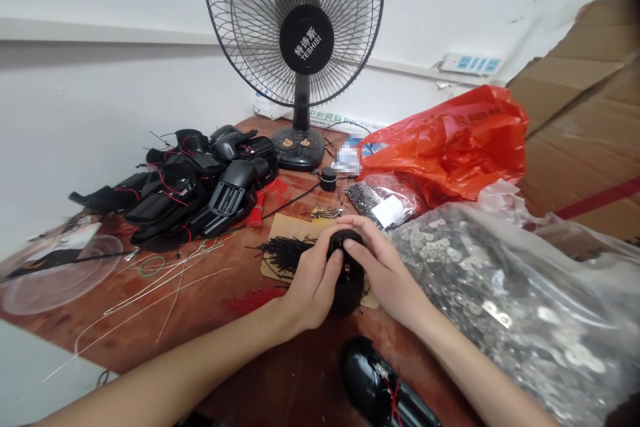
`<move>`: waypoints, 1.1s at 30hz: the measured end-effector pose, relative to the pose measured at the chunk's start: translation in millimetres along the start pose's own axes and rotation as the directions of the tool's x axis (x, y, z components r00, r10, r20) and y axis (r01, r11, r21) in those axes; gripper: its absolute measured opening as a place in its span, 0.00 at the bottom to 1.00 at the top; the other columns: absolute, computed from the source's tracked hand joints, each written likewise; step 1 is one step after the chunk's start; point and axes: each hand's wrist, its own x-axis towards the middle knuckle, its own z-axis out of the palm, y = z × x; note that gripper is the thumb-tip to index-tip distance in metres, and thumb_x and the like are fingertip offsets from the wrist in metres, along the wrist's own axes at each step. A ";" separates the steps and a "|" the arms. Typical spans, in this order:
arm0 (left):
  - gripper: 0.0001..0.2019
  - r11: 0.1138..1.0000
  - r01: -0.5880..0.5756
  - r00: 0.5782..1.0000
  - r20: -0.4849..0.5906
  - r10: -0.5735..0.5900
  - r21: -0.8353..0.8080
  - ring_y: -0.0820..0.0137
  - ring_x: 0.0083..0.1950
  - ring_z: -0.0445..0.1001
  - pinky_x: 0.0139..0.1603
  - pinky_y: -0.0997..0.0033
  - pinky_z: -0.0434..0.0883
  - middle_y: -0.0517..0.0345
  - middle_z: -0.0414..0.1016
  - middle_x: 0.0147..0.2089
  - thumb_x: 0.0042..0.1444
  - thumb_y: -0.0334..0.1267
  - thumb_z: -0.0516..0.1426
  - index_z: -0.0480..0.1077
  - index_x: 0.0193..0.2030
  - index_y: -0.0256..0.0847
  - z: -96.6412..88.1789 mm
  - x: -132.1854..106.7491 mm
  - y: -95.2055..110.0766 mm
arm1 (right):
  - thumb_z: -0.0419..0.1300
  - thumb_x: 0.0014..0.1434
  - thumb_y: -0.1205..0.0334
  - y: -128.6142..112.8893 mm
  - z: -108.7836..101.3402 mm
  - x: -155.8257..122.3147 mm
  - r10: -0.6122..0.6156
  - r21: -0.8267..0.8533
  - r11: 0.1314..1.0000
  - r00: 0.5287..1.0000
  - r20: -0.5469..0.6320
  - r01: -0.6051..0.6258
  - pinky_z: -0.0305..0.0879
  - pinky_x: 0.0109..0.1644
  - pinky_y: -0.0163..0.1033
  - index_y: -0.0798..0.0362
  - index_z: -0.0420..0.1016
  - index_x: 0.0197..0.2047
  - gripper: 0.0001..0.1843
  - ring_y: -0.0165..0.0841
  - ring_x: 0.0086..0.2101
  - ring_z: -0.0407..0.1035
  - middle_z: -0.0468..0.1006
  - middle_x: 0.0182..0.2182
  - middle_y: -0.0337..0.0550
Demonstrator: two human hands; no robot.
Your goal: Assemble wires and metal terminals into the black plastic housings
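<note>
My left hand (313, 280) and my right hand (383, 267) both grip one black plastic housing (347, 277), held upright over a piece of brown card (283, 230). The left fingers wrap its left side. The right thumb and fingers press on its top and right side. A heap of thin black wires (283, 253) lies on the card just left of my hands. Another black housing with red wires (380, 390) rests on the table near my forearms.
A pile of black housings (200, 180) sits at the left rear. A black desk fan (295, 47) stands behind. A red bag (445, 140), a clear bag of metal parts (510, 300), cardboard (585, 120) and a clear lid (60, 273) surround the red-brown table (210, 320).
</note>
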 end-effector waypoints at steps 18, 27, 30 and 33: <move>0.26 0.987 0.004 0.953 -0.297 -0.052 -0.162 0.98 0.61 0.62 0.63 1.01 0.62 0.54 0.57 0.62 0.62 0.44 0.43 0.54 0.64 0.34 -2.5 6.5 2.3 | 0.54 0.67 0.56 -9.2 -3.1 4.2 0.089 0.123 0.988 0.996 0.028 -0.092 0.63 0.61 0.35 0.52 0.67 0.57 0.17 0.30 0.56 0.67 0.71 0.57 0.44; 0.24 0.995 -0.042 0.920 -0.393 0.005 -0.086 1.00 0.57 0.64 0.60 1.03 0.64 0.53 0.59 0.59 0.63 0.41 0.42 0.47 0.64 0.36 1.5 3.9 1.4 | 0.68 0.54 0.63 -7.1 -14.2 3.6 -0.032 -0.092 0.995 0.989 0.147 0.046 0.64 0.60 0.40 0.47 0.66 0.57 0.28 0.31 0.52 0.69 0.74 0.52 0.39; 0.24 0.992 -0.095 0.930 -0.363 0.059 -0.083 0.98 0.59 0.64 0.63 0.99 0.64 0.50 0.59 0.60 0.63 0.39 0.41 0.46 0.64 0.34 1.8 3.4 0.5 | 0.69 0.54 0.61 -4.1 -16.0 4.0 -0.055 -0.231 0.970 0.992 0.117 0.081 0.66 0.56 0.39 0.49 0.70 0.51 0.22 0.30 0.47 0.71 0.76 0.47 0.37; 0.22 0.983 -0.170 0.935 -0.326 0.141 -0.065 0.96 0.63 0.62 0.69 0.95 0.63 0.51 0.58 0.61 0.63 0.36 0.41 0.46 0.63 0.34 2.4 2.4 1.0 | 0.70 0.52 0.62 -3.1 -16.1 4.1 -0.084 -0.275 0.955 0.991 0.102 0.110 0.67 0.52 0.37 0.49 0.71 0.52 0.24 0.30 0.44 0.71 0.76 0.45 0.36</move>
